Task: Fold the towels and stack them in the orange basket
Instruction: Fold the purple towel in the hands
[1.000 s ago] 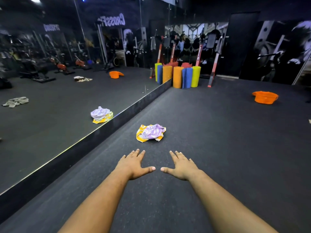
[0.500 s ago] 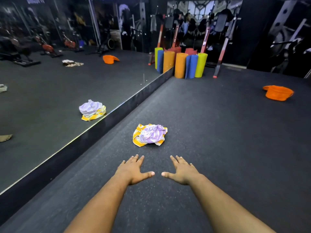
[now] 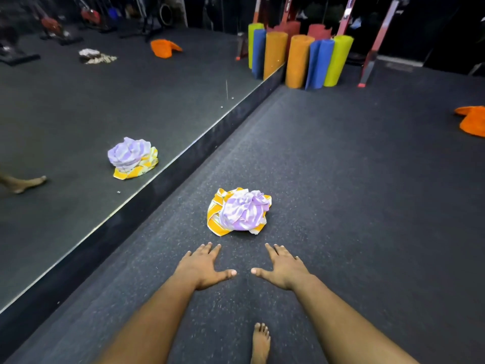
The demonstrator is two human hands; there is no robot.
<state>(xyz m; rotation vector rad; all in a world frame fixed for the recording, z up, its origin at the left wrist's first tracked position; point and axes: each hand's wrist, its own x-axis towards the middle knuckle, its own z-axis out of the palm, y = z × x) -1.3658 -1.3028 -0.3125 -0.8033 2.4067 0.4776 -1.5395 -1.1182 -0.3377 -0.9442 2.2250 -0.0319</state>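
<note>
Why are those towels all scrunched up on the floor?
The purple towel sits crumpled on the yellow striped towel, unfolded, far from the orange basket, which looks tipped over. Both hands are empty.

A gym — dark speckled rubber floor (image 3: 354, 206), a floor-level wall mirror (image 3: 105, 101) along the left, upright rolled foam exercise mats (image 3: 299, 61) in orange, blue and lime, and red-framed exercise machines (image 3: 372, 48) behind them.
</note>
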